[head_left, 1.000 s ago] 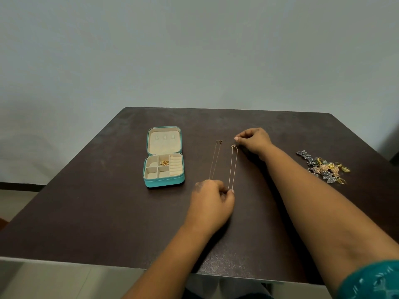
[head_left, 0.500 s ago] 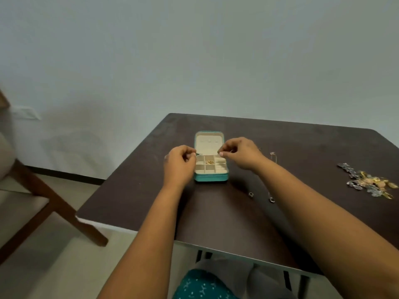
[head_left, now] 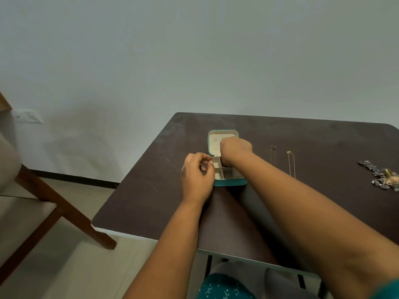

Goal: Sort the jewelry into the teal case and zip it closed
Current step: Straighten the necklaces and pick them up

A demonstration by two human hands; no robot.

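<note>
- Teal case is lying open on the dark table, lid tipped back toward the wall, cream lining and divided compartments showing.
- Left hand is hovering at the case's left edge, fingers curling inward with thumb and forefinger meeting near the hinge corner; too small to tell whether anything is pinched there.
- Right hand is reaching over the case from the right, knuckles up, fingers curling down over the lid lining and rear compartments; the fingertips are hiding behind the hand, so I cannot tell what they are holding.
- Two thin gold chains are lying stretched out side by side on the table to the right of the case, apart from it.
- A pile of mixed jewelry, grey and gold pieces, is sitting near the table's right edge, well apart from the case.
- A wooden chair is standing on the floor to the left of the table.
</note>
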